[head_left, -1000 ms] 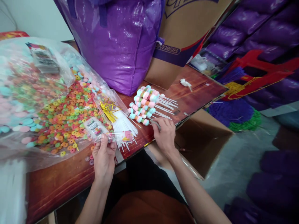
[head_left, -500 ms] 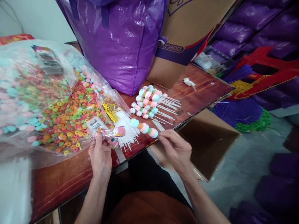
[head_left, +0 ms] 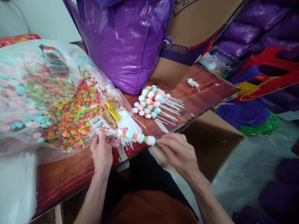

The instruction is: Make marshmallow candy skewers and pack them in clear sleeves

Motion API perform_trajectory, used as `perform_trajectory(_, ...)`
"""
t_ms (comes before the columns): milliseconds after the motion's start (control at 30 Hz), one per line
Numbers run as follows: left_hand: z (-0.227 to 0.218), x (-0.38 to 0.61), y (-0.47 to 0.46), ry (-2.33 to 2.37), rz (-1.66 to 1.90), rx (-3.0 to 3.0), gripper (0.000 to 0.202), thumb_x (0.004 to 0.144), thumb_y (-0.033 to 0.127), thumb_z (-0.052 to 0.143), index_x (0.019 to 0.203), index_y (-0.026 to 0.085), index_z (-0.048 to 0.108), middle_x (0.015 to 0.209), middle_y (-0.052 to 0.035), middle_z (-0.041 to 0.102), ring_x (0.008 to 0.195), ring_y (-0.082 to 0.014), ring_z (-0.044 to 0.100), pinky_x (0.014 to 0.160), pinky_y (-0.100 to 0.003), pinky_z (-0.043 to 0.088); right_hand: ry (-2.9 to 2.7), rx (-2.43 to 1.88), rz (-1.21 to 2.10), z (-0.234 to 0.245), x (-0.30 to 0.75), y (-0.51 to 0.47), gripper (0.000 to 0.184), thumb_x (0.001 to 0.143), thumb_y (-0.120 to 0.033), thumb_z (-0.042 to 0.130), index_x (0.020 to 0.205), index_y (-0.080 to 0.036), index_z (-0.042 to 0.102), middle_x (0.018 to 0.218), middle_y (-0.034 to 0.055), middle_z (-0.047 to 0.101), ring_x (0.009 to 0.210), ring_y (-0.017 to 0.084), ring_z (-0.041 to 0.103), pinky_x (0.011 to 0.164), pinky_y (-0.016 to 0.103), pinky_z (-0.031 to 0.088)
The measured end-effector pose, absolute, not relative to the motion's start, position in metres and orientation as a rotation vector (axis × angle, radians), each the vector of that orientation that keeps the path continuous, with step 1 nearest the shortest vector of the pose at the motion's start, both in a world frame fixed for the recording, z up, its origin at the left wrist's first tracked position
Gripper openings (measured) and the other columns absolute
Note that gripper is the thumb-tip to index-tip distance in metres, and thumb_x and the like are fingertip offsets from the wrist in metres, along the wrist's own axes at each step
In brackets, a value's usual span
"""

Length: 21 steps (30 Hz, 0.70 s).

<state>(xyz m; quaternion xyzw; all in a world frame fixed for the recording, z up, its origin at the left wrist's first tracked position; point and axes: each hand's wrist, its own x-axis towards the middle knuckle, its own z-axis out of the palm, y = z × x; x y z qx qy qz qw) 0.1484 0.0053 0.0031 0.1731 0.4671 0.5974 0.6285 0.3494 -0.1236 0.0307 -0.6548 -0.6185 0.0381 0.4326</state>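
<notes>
Pastel marshmallow pieces in blue, pink, orange and green are threaded on a thin white stick, and this skewer point(head_left: 140, 137) lies almost level between my two hands, just over the near edge of the bench point(head_left: 201, 93). My right hand point(head_left: 178, 152) pinches the bare end of the stick between thumb and fingertips, so the sweets stick out to the left of it. My left hand point(head_left: 101, 152) is closed on a small clear sleeve point(head_left: 109, 132), with the thumb on top and the sleeve's mouth facing right. The skewer's leading piece meets that mouth, but I cannot tell how far in it sits. Right behind the held skewer lies a bundle of white sticks point(head_left: 130, 124), and just beyond them some gold ties point(head_left: 113, 109) lie in clear wrapping. Farther back, well apart from my right hand, is a pile of skewers point(head_left: 149, 101) with their sticks pointing right. A big clear bag of ring sweets point(head_left: 67, 116) spreads over the left of the bench, near my left hand. A purple bag point(head_left: 130, 43) stands at the back, with a cardboard box point(head_left: 189, 28) beside it. An open carton point(head_left: 210, 140) sits below the bench edge, just past my right hand.
</notes>
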Motion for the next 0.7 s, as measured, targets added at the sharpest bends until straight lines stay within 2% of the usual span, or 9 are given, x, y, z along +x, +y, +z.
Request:
perform_trajectory(200, -0.001, 0.144, 0.012, 1.044, 1.344, 0.484, 0.047, 0.054, 0.046, 0.091, 0.075, 0.016, 0.063, 0.065, 0.0043, 0.066, 0.054, -0.0104, 0.063, 0.053, -0.022, 0.049, -1.48, -1.621, 0.412, 0.024, 0.347, -0.121, 0.015, 0.094, -0.025, 0.06, 0.086, -0.024, 0.073, 0.08, 0.0035, 0.072, 0.073, 0.018, 0.065, 0.068, 0.034, 0.047)
perform_trajectory(333, -0.002, 0.141, 0.014, 1.056, 1.34, 0.512, 0.042, 0.061, 0.046, 0.088, 0.078, 0.016, 0.063, 0.065, 0.004, 0.067, 0.054, -0.0102, 0.064, 0.054, -0.021, 0.051, -1.471, -1.663, 0.378, 0.02, 0.346, -0.123, 0.015, 0.094, -0.023, 0.059, 0.087, -0.025, 0.073, 0.08, 0.0026, 0.07, 0.071, 0.017, 0.064, 0.07, 0.033, 0.047)
perform_trajectory(567, -0.003, 0.141, 0.014, 1.08, 1.36, 0.478, 0.045, 0.059, 0.049, 0.088, 0.078, 0.017, 0.061, 0.065, 0.0034, 0.068, 0.053, -0.0113, 0.064, 0.054, -0.022, 0.051, -1.448, -1.68, 0.401, 0.021, 0.344, -0.126, 0.015, 0.094, -0.023, 0.059, 0.086, -0.025, 0.072, 0.08, 0.0026, 0.07, 0.072, 0.017, 0.063, 0.07, 0.032, 0.047)
perform_trajectory(700, -0.006, 0.143, 0.011, 1.091, 1.385, 0.565, 0.043, 0.064, 0.052, 0.084, 0.077, 0.017, 0.062, 0.065, 0.0026, 0.067, 0.054, -0.0113, 0.063, 0.055, -0.023, 0.051, -1.379, -1.642, 0.553, 0.025, 0.34, -0.125, 0.016, 0.094, -0.026, 0.059, 0.085, -0.024, 0.073, 0.081, 0.0033, 0.069, 0.073, 0.018, 0.062, 0.069, 0.031, 0.046)
